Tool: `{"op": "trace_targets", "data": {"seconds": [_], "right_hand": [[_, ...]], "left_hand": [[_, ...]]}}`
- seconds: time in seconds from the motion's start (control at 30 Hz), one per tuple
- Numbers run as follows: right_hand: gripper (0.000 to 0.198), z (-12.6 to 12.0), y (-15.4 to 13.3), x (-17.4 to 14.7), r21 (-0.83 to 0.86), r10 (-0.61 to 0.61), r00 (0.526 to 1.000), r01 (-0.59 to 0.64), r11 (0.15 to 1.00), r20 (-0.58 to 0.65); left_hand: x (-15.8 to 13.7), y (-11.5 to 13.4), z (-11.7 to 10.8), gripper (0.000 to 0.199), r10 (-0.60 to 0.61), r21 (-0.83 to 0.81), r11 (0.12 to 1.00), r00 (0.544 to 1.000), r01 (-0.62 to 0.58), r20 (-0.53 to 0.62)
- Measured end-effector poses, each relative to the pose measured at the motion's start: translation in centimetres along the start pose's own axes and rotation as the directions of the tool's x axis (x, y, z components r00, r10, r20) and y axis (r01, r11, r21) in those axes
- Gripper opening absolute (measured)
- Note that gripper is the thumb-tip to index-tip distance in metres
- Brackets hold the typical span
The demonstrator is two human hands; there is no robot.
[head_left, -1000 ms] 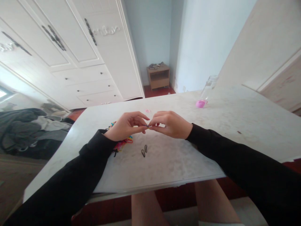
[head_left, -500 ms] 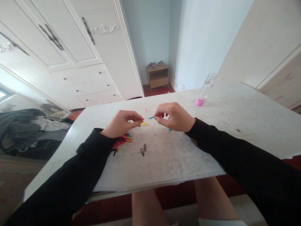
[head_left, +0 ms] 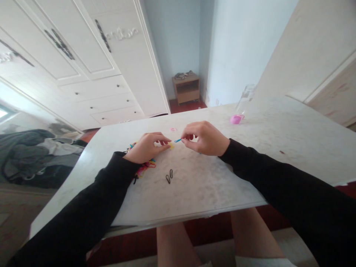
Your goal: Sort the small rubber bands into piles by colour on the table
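Between thumb and forefinger, my right hand pinches a small blue elastic band, whose loop sticks out to the left. My left hand faces it just left of the loop, thumb and fingertips slightly apart with nothing visible between them. Yellow elastic bands lie on the table by the left fingertips. Under and around the left wrist is a pile of multicoloured elastic bands, partly hidden by that hand. Nearer to me lie two black elastic bands. A pink elastic band rests beyond the hands.
The white marbled table spans the area before me. At its back right is a clear glass bottle with a pink object at its near end. Behind are a white wardrobe, a small wooden cabinet and dark clothes at left.
My left thumb and fingers have parted from a pinch, and the hand has shifted slightly right. The right hand still holds the blue band, almost in the same place.
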State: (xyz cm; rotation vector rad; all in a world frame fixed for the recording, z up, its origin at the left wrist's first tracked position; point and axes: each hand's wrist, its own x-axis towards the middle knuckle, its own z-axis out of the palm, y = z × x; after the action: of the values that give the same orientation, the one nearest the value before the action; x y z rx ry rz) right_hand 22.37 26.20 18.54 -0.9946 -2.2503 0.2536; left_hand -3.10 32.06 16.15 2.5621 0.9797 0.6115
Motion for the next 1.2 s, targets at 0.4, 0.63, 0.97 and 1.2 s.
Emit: {"op": "trace_targets", "data": {"seconds": [0.4,0.63,0.97,1.2], "right_hand": [[0.015,-1.1,0.2,0.1,-0.054,0.045,0.999,-0.046,0.998,-0.005],[0.015,-4.0,1.7,-0.1,-0.164,0.119,0.963,-0.081,0.983,0.24],[0.012,-4.3,3.0,-0.7,-0.208,0.232,0.823,-0.142,0.968,0.518],[0.02,-3.7,2.9,-0.9,-0.216,0.215,0.837,-0.119,0.969,0.502]], "left_hand": [[-0.3,-0.2,0.0,0.028,-0.01,0.009,1.0,1.0,0.009,0.023],[-0.2,-0.1,-0.2,0.028,0.029,-0.016,0.999,1.0,-0.029,0.002],[0.0,0.1,-0.6,0.028,-0.046,-0.023,0.999,0.996,0.045,-0.07],[0.2,-0.4,-1.2,0.026,-0.131,-0.049,0.991,0.984,0.126,-0.118]]}}
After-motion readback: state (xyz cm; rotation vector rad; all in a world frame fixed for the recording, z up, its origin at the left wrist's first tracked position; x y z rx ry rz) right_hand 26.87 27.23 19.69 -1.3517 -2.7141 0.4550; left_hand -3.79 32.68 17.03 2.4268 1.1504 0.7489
